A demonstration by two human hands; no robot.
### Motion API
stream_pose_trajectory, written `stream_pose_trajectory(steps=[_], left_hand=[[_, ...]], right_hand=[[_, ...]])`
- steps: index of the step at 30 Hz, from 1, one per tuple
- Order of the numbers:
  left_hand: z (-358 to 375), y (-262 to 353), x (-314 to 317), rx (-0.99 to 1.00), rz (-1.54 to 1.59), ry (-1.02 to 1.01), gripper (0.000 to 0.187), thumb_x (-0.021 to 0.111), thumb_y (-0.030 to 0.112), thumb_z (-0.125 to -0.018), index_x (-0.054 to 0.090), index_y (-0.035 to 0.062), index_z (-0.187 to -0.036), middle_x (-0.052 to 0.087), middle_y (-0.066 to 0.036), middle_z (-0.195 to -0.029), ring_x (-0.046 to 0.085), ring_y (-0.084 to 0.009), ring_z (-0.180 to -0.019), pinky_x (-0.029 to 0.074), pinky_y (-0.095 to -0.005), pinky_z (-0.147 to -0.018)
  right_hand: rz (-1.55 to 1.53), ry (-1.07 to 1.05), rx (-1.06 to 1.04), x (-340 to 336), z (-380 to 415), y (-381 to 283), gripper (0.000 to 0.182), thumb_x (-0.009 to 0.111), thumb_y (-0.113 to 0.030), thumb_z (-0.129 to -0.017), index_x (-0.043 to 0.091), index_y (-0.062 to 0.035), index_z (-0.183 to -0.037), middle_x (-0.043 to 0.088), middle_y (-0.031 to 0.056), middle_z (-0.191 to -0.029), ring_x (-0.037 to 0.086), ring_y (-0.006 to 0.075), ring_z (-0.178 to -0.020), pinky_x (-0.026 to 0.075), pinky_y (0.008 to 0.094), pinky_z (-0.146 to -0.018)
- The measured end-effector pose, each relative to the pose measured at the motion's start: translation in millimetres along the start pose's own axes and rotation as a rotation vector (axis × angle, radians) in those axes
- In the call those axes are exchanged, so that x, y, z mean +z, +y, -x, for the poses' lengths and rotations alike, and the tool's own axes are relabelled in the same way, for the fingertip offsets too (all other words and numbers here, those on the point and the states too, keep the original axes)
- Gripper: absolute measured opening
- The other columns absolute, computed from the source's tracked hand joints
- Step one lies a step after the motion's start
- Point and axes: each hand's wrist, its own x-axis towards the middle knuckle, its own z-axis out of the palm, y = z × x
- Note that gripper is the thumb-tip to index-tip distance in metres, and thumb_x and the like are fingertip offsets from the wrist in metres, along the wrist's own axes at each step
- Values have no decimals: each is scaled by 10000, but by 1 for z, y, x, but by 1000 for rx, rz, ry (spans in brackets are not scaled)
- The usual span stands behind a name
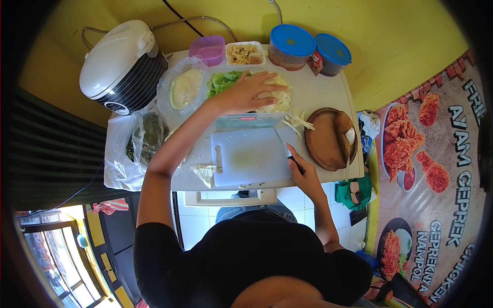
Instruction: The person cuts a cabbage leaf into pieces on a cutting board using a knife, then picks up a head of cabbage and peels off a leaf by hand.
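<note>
My left hand (250, 94) reaches over a clear plastic container (231, 122), its fingers spread and palm down. Green lettuce (222, 82) fills the container's left side, and shredded cabbage (282, 94) lies under and beside my fingers. In my right hand (306, 176) is a knife (284, 142) with a black handle, its blade pointing away from me over the right edge of a white cutting board (246, 172). The board holds only small scraps and a greenish stain. A cabbage leaf piece (204, 173) lies at the board's left edge.
Right of the board sits a wooden mortar (321, 138) with a pestle; cabbage strips (298, 123) lie beside it. Behind are blue-lidded tubs (292, 39), a purple container (207, 50) and a food tray (245, 53). A rice cooker (120, 66), bagged cabbage (185, 89) and plastic bags (123, 172) stand left.
</note>
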Motion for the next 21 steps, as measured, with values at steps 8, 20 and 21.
stream_pose_trajectory(steps=[8, 20, 21], left_hand=[[43, 37, -28, 31, 32, 538, 396, 424, 371, -984, 606, 142, -1251, 464, -136, -1392, 379, -307, -1324, 135, -494, -1133], [223, 62, 63, -415, 375, 575, 308, 737, 152, -791, 668, 37, -1068, 645, -117, -1067, 627, -246, -1003, 466, -346, -890], [230, 62, 70, -416, 377, 577, 308, 737, 152, -791, 668, 37, -1068, 645, -117, -1067, 627, -246, -1003, 466, -346, -890]], right_hand=[[34, 7, -60, 9, 6, 4, 446, 493, -124, -980, 438, -161, -1422, 366, -52, -659, 308, 47, -576, 303, 201, -516], [23, -29, -50, 37, 15, 2, 423, 499, -141, -980, 464, -132, -1402, 429, -39, -702, 318, 56, -613, 325, 199, -561], [24, -28, -71, 39, 15, 3, 423, 500, -143, -981, 464, -130, -1402, 446, -34, -719, 324, 58, -619, 333, 202, -570]])
